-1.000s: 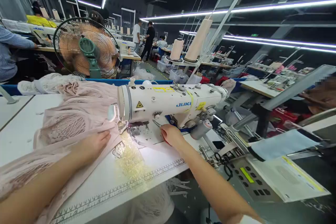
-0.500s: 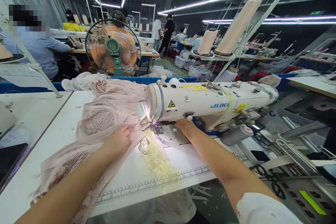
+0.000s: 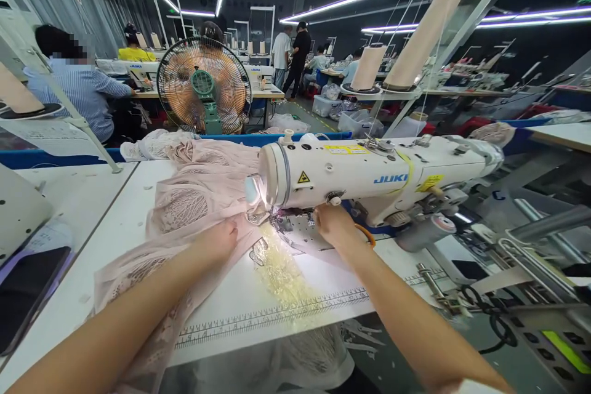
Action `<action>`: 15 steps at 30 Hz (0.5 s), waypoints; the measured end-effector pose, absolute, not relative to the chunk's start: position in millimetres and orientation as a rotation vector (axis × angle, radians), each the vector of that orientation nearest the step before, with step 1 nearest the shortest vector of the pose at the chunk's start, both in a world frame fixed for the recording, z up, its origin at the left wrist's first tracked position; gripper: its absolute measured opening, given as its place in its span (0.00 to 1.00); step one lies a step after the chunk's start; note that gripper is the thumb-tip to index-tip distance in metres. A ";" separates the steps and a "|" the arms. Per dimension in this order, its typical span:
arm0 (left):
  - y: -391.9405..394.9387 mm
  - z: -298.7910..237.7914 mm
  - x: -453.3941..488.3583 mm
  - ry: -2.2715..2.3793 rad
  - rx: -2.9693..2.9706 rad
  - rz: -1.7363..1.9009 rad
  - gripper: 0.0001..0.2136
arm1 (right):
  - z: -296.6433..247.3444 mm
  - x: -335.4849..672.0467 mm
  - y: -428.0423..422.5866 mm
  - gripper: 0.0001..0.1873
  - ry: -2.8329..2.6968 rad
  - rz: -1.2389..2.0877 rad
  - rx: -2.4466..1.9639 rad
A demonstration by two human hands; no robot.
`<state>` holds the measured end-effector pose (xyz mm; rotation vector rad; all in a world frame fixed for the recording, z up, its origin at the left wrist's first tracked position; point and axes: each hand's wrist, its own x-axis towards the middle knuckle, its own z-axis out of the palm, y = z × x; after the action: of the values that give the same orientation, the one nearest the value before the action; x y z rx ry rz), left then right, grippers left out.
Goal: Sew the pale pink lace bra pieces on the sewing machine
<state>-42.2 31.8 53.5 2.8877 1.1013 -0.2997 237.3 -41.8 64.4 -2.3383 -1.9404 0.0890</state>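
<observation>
A white JUKI sewing machine (image 3: 369,175) stands on the white table (image 3: 92,221), its lamp lighting the needle area (image 3: 264,217). Pale pink lace fabric (image 3: 194,197) lies in a heap to the left of the needle and runs toward me. My left hand (image 3: 217,240) rests flat on that fabric just left of the presser foot, fingers extended. My right hand (image 3: 335,225) is under the machine arm, right of the needle, fingers curled round a small tool with an orange loop (image 3: 367,234). A patch of clear beaded trim (image 3: 277,271) lies in front of the needle.
A printed ruler strip (image 3: 277,315) runs along the table's front edge. A dark phone (image 3: 28,289) lies at far left. A green fan (image 3: 203,86) stands behind the table. Thread cones (image 3: 367,68) rise at back right. Black scissors (image 3: 489,314) and a control panel (image 3: 563,351) sit at right. A person in a striped shirt (image 3: 87,92) works at left.
My right hand has moved in from the open table to under the machine arm beside the needle. My head has turned left. The left hand has stayed on the fabric.
</observation>
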 end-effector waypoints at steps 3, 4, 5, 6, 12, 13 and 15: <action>24.4 56.5 -42.7 1.073 2.895 -0.332 0.17 | 57.5 214.5 -82.5 0.11 -1.973 0.326 -2.262; 24.5 56.5 -41.4 1.034 2.926 -0.298 0.17 | 55.3 203.3 -91.6 0.11 -2.005 0.418 -2.191; 25.9 55.6 -39.7 0.978 2.967 -0.237 0.17 | 53.3 191.3 -97.2 0.11 -2.026 0.538 -2.080; 28.5 53.6 -37.6 0.917 3.006 -0.157 0.16 | 51.5 179.3 -98.8 0.11 -2.007 0.661 -1.927; 49.5 35.2 -33.6 0.818 2.970 0.082 0.16 | 39.8 136.0 -51.7 0.20 -1.939 0.556 -1.589; 51.5 33.9 -34.7 0.835 2.956 0.082 0.16 | 36.9 133.6 -41.5 0.20 -1.935 0.511 -1.606; 53.4 33.2 -37.3 0.857 2.947 0.094 0.17 | 30.1 130.3 -23.7 0.13 -1.931 0.434 -1.633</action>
<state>-37.3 53.4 33.2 2.9469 0.8568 0.0939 130.3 -23.7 30.1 -1.6332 -1.9306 0.4343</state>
